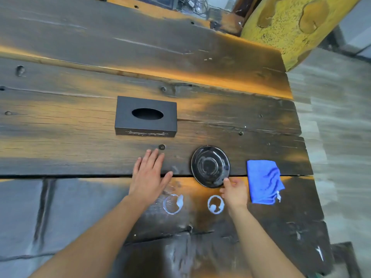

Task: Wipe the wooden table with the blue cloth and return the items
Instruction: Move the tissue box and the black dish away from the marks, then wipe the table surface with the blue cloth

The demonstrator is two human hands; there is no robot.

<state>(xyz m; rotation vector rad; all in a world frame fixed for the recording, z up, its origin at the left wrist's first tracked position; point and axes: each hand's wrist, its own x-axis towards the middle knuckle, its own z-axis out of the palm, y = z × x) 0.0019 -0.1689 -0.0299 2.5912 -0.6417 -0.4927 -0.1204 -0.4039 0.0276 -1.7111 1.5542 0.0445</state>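
A dark wooden table [230,109] fills the view. The folded blue cloth [264,181] lies near its right edge. A black saucer [209,165] rests left of the cloth. My right hand [234,190] pinches the saucer's near rim with thumb and fingers. My left hand [149,173] lies flat on the wood, fingers spread, holding nothing. A black tissue box [145,116] stands further back, left of centre. Two pale ring-shaped stains [173,203] [215,204] mark the wood between my forearms.
The table's right edge drops to a grey floor [337,137]. A large yellow rough-surfaced object [291,27] stands at the far right corner. Tangled cables [195,5] lie beyond the far edge. Grey floor tiles [20,217] show at lower left.
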